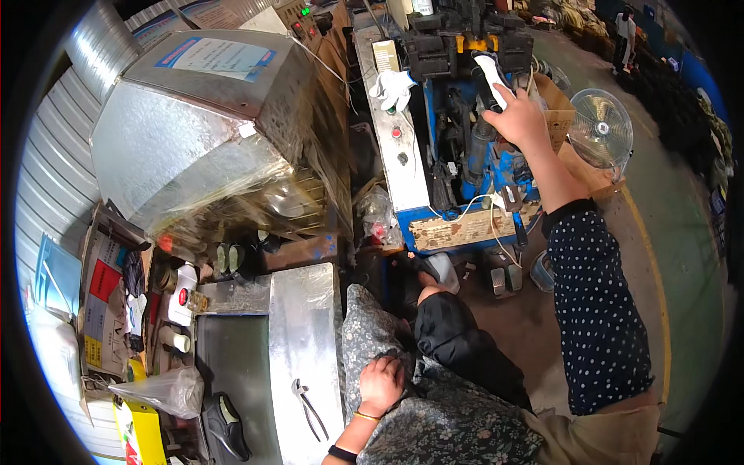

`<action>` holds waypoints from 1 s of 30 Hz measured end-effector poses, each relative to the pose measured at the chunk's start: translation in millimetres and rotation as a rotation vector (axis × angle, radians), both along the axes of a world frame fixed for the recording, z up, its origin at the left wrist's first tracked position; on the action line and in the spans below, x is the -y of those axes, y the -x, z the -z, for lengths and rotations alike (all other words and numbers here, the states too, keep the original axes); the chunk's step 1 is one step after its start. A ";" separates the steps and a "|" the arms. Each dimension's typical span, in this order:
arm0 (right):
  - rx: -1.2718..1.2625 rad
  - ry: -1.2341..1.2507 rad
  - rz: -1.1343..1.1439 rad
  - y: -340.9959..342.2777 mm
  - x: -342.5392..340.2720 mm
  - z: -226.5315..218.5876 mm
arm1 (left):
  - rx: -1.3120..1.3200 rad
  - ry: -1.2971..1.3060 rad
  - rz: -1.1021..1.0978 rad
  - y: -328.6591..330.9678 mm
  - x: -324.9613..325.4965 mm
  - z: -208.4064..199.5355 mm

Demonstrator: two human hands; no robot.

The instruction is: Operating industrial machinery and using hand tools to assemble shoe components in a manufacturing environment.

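Observation:
My right hand (518,118) reaches far forward over the machine, its fingers and thumb closed round a long white shoe-shaped piece (494,79). The far end of that piece points at the black machine head (465,58), just below its yellow parts (476,44). Whether the two touch, I cannot tell. My left hand (381,384) lies on the floral apron (449,422) over my lap, fingers curled together and nothing visible in them. Left of this hand, pliers (310,409) lie on a shiny metal plate (306,318). Beyond them a black shoe (225,426) sits on a dark green belt (242,349).
White gloves (393,91) lie on the machine's white side panel, near a red button (397,132). A large metal hood (178,124) stands at the left. A wire fan (601,128) and a cardboard box (554,108) are right of the machine. Cables (496,225) hang at its front.

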State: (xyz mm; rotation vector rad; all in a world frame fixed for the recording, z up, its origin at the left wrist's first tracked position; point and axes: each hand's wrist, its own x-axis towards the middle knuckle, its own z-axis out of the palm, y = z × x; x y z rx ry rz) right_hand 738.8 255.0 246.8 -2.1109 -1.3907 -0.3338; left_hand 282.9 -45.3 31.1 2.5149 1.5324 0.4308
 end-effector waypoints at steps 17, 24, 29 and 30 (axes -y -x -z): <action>0.072 -0.074 0.030 -2.0 3.3 10.7 | -0.036 0.018 -0.005 -2.1 0.2 1.9; 0.073 -0.088 0.027 -1.7 -4.6 6.0 | -0.032 0.026 0.019 -2.5 1.9 -0.7; 0.062 -0.083 0.026 -0.9 -5.2 10.5 | -0.052 0.042 0.002 -2.0 0.0 0.4; 0.065 -0.087 0.025 -1.9 -5.4 9.7 | -0.046 0.037 -0.002 -2.0 -1.7 1.7</action>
